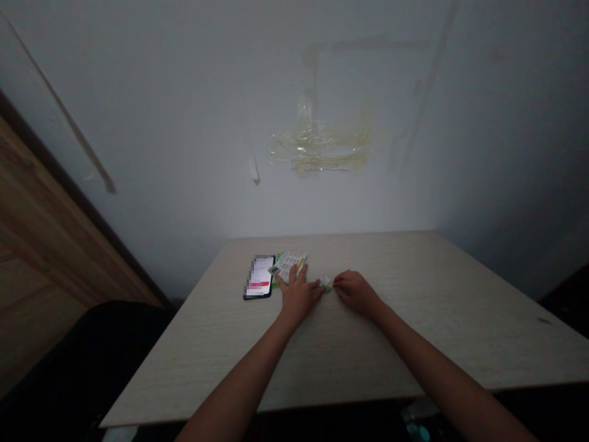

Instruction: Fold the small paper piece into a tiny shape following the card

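Below centre, left hand spreads fingers over a printed sheet; right hand pinches a small slip, off the sheet, not yet released

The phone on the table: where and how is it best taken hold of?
Probably by the left long edge of the phone, coming from the left. It lies flat, screen up, with that edge unobstructed, whereas the printed sheet crowds its right edge.

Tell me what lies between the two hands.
In the head view, a small printed piece lies between the left hand and the right hand.
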`<act>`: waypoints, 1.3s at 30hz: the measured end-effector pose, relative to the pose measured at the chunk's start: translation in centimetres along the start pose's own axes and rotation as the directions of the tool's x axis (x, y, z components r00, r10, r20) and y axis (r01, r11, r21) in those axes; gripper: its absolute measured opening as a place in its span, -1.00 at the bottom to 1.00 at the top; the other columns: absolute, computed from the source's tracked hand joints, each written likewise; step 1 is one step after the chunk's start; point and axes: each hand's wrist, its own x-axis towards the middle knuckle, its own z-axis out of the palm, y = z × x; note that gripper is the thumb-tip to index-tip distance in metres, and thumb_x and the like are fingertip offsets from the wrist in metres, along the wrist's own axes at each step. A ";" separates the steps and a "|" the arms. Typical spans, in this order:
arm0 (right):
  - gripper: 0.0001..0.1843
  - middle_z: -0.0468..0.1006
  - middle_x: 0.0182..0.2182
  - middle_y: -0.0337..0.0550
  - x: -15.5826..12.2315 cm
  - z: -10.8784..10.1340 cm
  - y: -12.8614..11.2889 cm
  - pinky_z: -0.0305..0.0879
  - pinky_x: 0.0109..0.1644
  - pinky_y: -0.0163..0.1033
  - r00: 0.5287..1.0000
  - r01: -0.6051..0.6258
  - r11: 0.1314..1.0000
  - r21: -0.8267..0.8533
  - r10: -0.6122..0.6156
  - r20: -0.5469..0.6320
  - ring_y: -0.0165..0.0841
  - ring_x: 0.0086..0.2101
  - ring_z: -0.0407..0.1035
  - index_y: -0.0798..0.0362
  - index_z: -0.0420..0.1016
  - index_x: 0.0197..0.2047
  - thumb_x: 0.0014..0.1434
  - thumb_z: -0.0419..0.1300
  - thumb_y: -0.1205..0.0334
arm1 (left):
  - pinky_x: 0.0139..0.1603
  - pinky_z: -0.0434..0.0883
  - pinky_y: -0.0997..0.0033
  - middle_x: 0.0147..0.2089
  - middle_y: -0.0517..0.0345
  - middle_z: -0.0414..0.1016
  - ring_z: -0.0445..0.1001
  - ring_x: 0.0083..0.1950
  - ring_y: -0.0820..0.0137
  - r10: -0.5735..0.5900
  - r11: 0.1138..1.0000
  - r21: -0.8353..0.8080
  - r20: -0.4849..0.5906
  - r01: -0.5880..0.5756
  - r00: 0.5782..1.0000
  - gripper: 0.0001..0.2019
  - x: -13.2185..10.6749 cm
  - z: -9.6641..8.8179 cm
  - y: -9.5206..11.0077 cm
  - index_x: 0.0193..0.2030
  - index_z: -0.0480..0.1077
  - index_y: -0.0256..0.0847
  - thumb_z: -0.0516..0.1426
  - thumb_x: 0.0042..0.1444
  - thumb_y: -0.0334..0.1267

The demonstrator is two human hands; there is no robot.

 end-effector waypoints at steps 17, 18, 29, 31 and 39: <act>-0.84 0.50 -0.30 -0.09 0.4 0.0 -1.0 0.21 -0.06 -0.18 0.997 0.021 0.992 -0.121 -0.012 0.077 -0.28 -0.22 0.34 0.05 0.53 -0.21 0.16 0.14 0.37 | 0.27 -0.33 -0.52 0.30 0.09 0.27 0.07 0.36 -0.03 0.023 0.996 -0.084 -0.065 -0.028 0.998 -0.72 0.1 0.6 -0.5 -0.08 0.55 0.19 0.22 0.07 0.07; -0.85 0.49 -0.30 -0.09 0.4 0.0 -1.1 0.21 -0.07 -0.18 0.997 0.019 0.992 -0.127 -0.009 0.077 -0.28 -0.23 0.34 0.06 0.53 -0.22 0.17 0.15 0.36 | 0.27 -0.33 -0.51 0.29 0.10 0.29 0.08 0.36 -0.02 0.027 0.996 -0.088 -0.073 -0.033 0.997 -0.74 0.1 0.6 -0.5 -0.11 0.56 0.16 0.23 0.06 0.06; -0.84 0.56 -0.25 -0.07 0.3 0.4 -1.1 0.24 0.00 -0.16 1.000 -0.009 1.000 0.009 0.009 -0.010 -0.28 -0.17 0.39 0.08 0.54 -0.21 0.18 0.14 0.37 | 0.25 -0.35 -0.55 0.23 0.09 0.35 0.13 0.33 0.04 0.023 0.994 -0.109 -0.088 -0.033 0.996 -0.82 0.3 0.5 -0.5 -0.26 0.59 0.09 0.25 0.06 0.03; -0.81 0.56 -0.24 -0.07 0.3 0.5 -1.0 0.24 0.01 -0.15 1.000 -0.026 1.000 0.014 0.026 -0.009 -0.28 -0.16 0.40 0.08 0.53 -0.13 0.20 0.15 0.34 | 0.25 -0.36 -0.55 0.23 0.09 0.35 0.13 0.33 0.04 0.017 0.993 -0.113 -0.074 -0.025 0.997 -0.83 0.4 0.5 -0.5 -0.26 0.59 0.10 0.24 0.07 0.03; -0.86 0.52 -0.36 -0.11 0.8 0.6 -1.0 0.21 -0.07 -0.19 0.999 -0.006 0.993 -0.114 0.010 0.036 -0.31 -0.25 0.37 0.04 0.58 -0.26 0.23 0.17 0.26 | 0.25 -0.35 -0.56 0.22 0.10 0.37 0.13 0.32 0.03 0.038 0.993 -0.108 -0.084 -0.046 0.996 -0.83 0.6 0.5 -0.4 -0.28 0.60 0.08 0.22 0.10 0.02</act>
